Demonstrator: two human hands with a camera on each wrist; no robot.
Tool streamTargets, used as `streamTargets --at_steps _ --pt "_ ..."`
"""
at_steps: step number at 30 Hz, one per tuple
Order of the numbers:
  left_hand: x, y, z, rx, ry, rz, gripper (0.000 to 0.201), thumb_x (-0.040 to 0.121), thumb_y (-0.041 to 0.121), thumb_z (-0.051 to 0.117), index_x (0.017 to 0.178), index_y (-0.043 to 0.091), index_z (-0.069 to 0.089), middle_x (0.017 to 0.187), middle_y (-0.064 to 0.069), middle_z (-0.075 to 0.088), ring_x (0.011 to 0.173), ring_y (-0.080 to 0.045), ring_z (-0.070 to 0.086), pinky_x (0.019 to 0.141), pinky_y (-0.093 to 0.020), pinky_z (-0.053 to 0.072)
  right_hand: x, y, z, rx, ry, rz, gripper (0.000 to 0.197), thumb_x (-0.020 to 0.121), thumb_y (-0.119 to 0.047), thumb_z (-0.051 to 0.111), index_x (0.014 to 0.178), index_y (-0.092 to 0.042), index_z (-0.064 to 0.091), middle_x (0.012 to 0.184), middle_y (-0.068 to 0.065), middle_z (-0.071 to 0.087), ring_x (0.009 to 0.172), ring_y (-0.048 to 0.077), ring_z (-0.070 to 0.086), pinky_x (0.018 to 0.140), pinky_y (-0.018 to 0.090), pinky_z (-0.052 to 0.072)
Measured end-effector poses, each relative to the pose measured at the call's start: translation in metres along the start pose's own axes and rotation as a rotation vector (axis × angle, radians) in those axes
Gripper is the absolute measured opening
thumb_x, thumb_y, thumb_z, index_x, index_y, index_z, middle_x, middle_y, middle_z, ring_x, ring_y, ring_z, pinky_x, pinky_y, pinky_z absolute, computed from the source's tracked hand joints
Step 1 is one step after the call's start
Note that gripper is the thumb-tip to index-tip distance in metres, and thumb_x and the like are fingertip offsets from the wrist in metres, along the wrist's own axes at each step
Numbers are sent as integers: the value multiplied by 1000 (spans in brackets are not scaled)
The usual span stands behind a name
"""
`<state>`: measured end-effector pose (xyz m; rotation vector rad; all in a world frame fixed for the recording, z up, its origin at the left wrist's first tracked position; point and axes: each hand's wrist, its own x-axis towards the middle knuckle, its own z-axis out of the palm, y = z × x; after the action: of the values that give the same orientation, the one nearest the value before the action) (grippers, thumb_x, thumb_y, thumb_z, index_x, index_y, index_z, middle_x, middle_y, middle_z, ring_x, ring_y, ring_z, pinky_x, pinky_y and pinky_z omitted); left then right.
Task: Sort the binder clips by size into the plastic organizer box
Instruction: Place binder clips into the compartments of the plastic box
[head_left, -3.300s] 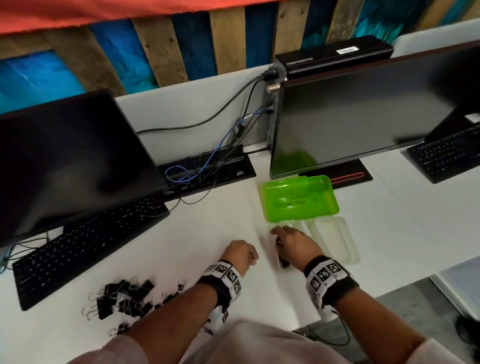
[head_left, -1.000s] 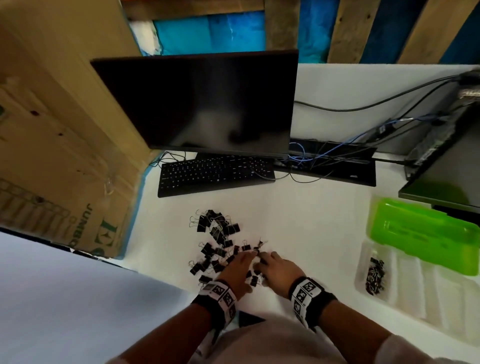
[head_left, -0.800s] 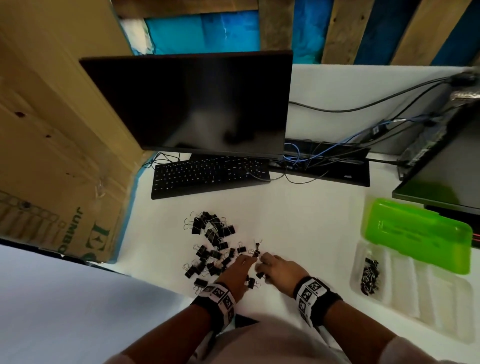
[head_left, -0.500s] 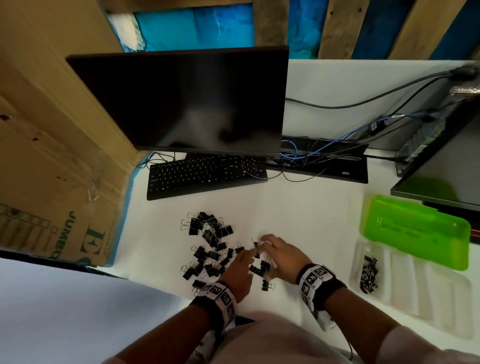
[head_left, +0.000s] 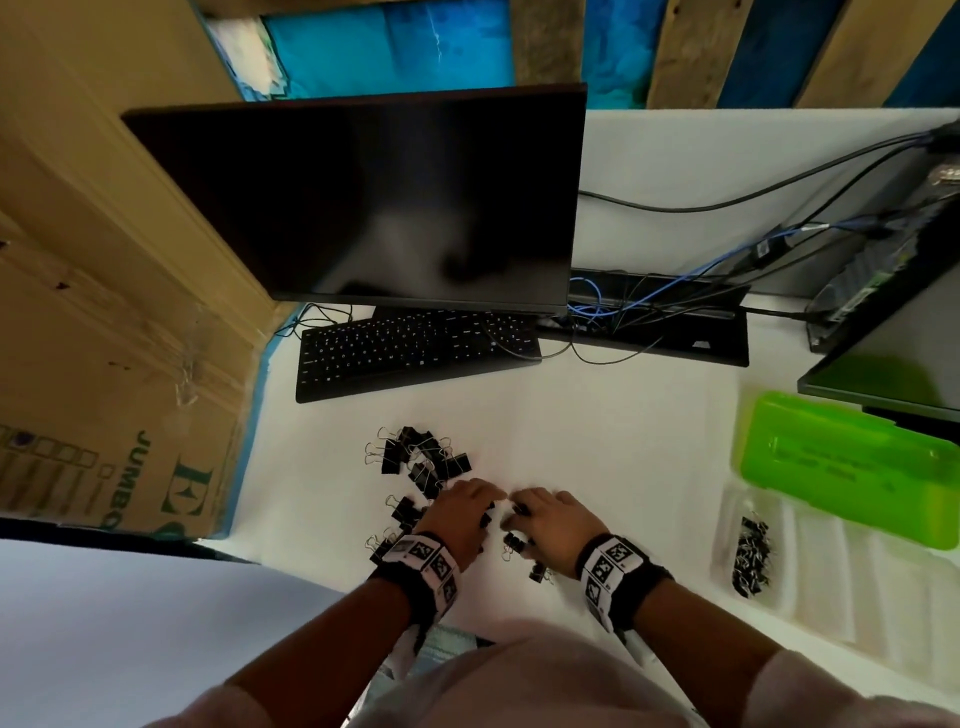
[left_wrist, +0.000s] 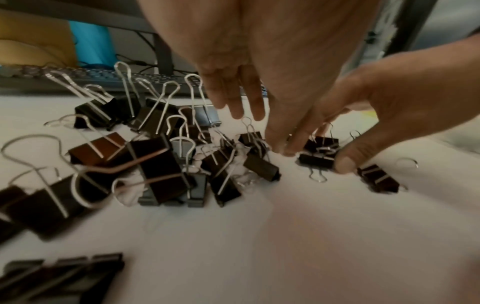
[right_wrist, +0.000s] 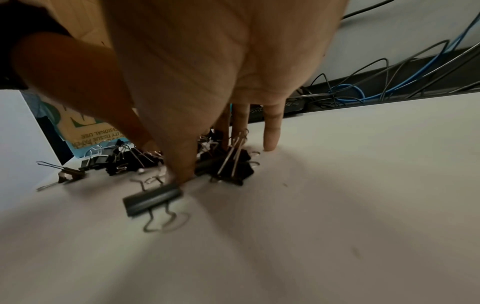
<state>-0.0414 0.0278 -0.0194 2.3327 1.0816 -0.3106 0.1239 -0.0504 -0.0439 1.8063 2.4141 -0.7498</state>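
- Loose pile of black metal binder clips with silver wire handles (head_left: 415, 467) lies on the white desk (head_left: 597, 441), toward its near edge, in front of the black keyboard (head_left: 415, 353). Large and small ones mixed and tangled.
- Left hand (head_left: 457, 525): fingers straight, tips down among the small clips, holding nothing that I can see.
- Right hand (head_left: 550, 525): fingers spread over a small cluster, thumb (left_wrist: 345, 164) against one clip; whether that grip has closed on anything, I cannot tell.
- Clear plastic organizer box with green lid (head_left: 831, 561) sits open at the right side of the desk, well apart from the pile; one compartment holds small clips (head_left: 750, 556).
- Risk: wire handles interlock, so lifting one clip could drag a wrong-sized neighbour along.
- Risk: a handful gathered by both hands may spill on the carry across to the box.
- Risk: stray clips (head_left: 537, 574) lie just beside the right wrist near the desk's near edge; a sweep of the wrist could knock them off.
- Risk: the blurred wrist views suggest fast movement, so sizes may be misjudged.
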Motion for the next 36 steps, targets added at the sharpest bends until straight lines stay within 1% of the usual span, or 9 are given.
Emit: streamTargets --at_steps 5,9,13,15,19,22,26,30,36 --pt "0 5 8 -38 -187 91 58 80 11 68 131 21 45 139 3 37 127 -14 38 106 -29 37 -13 19 -2 40 43 -7 30 92 -32 52 121 -26 56 143 4 40 133 25 34 102 41 31" --pt "6 13 12 -103 -180 112 66 78 7 70 135 18 39 140 1 33 128 -13 37 100 -14 30 -29 30 -5 85 -25 16 55 82 -58 54 131 -33 44 150 0 29 138 21 23 107 44 25" --pt "10 25 11 -16 -213 163 80 74 15 75 140 24 32 145 5 31 131 -14 33 105 -20 30 -39 29 2 -24 -85 27 66 79 -37 67 137 -34 34 156 4 12 142 28 16 109 50 24" --pt "13 30 9 61 -249 190 91 70 19 79 143 25 26 147 5 29 132 -15 32 110 -29 31 -40 28 5 -23 -54 54 60 82 -25 65 136 -28 38 153 8 21 137 31 24 105 49 34" --pt "19 36 7 98 -296 223 102 67 15 81 146 24 17 151 4 25 135 -17 30 112 -30 31 -41 35 11 21 55 111 40 84 -14 62 123 -17 53 134 12 46 114 35 46 82 45 52" --pt "25 39 9 47 -307 214 102 68 5 78 146 26 16 151 6 20 136 -16 31 110 -32 35 -41 39 16 12 51 130 32 84 -20 63 115 -17 58 126 10 51 105 34 49 80 44 52" --pt "33 47 15 -33 -311 218 98 68 -1 76 144 29 21 148 9 21 128 -16 41 105 -32 41 -45 41 14 24 113 105 22 63 -36 77 81 -26 68 94 -8 67 91 13 54 73 22 50" --pt "40 56 23 -94 -286 223 95 69 5 77 143 27 23 147 9 21 120 -16 48 102 -26 42 -57 38 5 317 173 187 10 80 -15 65 89 -14 69 110 6 59 94 26 57 83 23 41" --pt "45 74 29 -105 -351 212 115 64 10 83 148 29 6 150 8 20 126 -19 43 101 -29 44 -76 37 2 512 290 265 8 78 -12 65 82 -13 72 102 1 64 91 13 58 79 14 40"
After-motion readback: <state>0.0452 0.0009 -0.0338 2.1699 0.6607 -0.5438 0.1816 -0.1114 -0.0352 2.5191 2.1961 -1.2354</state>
